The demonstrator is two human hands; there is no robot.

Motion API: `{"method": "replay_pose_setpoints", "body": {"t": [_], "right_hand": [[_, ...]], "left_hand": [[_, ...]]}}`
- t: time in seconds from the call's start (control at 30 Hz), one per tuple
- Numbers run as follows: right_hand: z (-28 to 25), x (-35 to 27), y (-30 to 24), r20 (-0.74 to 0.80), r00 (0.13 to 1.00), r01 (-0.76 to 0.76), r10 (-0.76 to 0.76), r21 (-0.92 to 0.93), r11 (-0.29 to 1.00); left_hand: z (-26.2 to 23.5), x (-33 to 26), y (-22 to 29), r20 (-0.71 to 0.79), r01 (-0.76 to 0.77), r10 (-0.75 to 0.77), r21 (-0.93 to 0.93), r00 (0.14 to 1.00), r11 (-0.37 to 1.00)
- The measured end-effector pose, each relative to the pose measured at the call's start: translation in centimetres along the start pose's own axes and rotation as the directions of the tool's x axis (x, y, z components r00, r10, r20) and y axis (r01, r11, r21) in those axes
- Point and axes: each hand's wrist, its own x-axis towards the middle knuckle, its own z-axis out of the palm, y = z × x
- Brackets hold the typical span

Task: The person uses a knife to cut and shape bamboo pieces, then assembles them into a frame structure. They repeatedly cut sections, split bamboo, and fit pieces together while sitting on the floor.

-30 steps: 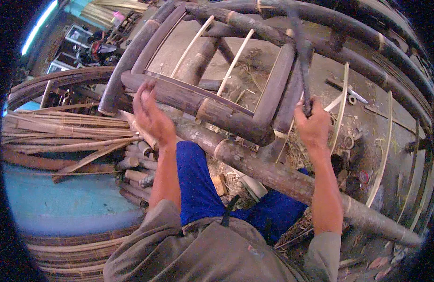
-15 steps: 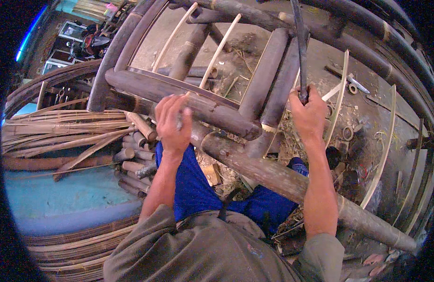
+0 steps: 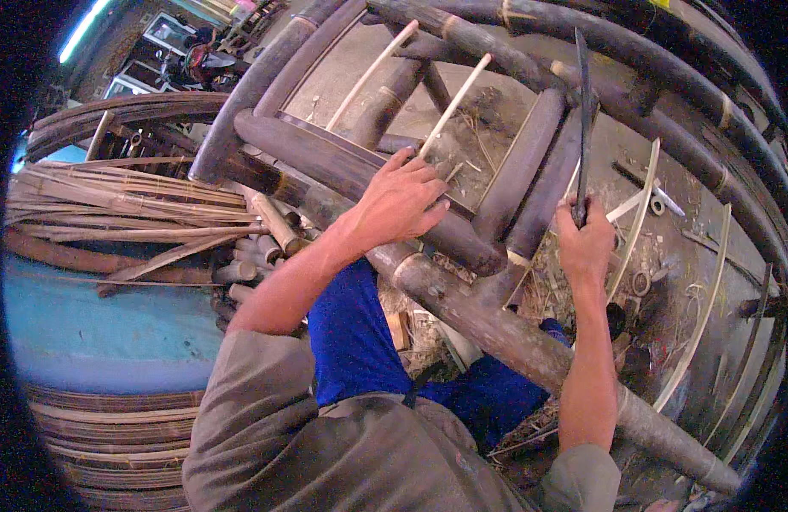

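Note:
My right hand (image 3: 586,243) is wrapped round the lower end of a machete-like tool (image 3: 584,111). Its long, narrow, dark blade points up and away. My left hand (image 3: 402,198) lies over the near rail of a dark bamboo frame (image 3: 325,158), fingers bent and thumb lower. Its fingertips are beside the foot of a pale bamboo slat (image 3: 458,102). A small pale tip shows just past the fingers; whether they grip it cannot be made out. Another pale slat (image 3: 372,72) stands left of it in the frame. A thick bamboo pole (image 3: 488,320) crosses above my legs.
Split bamboo strips (image 3: 129,200) are heaped at left, over a blue surface (image 3: 112,333). Cut bamboo lengths (image 3: 274,222) lie beside my left leg. Curved pale slats (image 3: 697,316) rise at right. A roll of tape (image 3: 639,283) and shavings lie on the floor.
My left hand has moved right and onto the near rail, close to the second slat. The right hand still grips the machete-like tool. The whole view has shifted slightly.

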Motion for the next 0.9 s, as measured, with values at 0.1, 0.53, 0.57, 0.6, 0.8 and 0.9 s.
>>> {"method": "replay_pose_setpoints", "body": {"t": [0.1,0.53,0.57,0.6,0.8,0.9], "right_hand": [[0.7,0.1,0.8,0.007,1.0,0.014,-0.014,-0.059,0.998],[1.7,-0.5,1.1,0.082,0.991,0.115,-0.104,-0.135,0.984],[1.8,-0.5,1.3,0.072,0.99,0.132,-0.123,-0.134,0.982],[1.8,-0.6,1.3,0.063,0.988,0.149,-0.142,-0.133,0.98],[1.6,-1.3,0.7,0.132,0.986,0.108,-0.098,-0.074,0.991],[1.9,-1.3,1.1,0.131,0.971,0.224,-0.201,-0.195,0.955]], "left_hand": [[-0.2,0.6,-1.7,-0.132,-0.116,0.113,-0.012,0.985,0.993],[-3.3,-0.9,-10.4,0.097,0.149,-0.141,-0.072,0.985,0.986],[-3.2,-0.5,-10.7,0.132,0.143,-0.132,-0.079,0.982,0.987],[-3.2,-0.2,-11.0,0.167,0.138,-0.123,-0.086,0.978,0.987],[-3.9,0.4,-10.7,0.241,0.159,-0.133,-0.092,0.961,0.983],[-3.2,0.3,-11.6,0.157,0.072,-0.05,-0.141,0.986,0.987]]}}
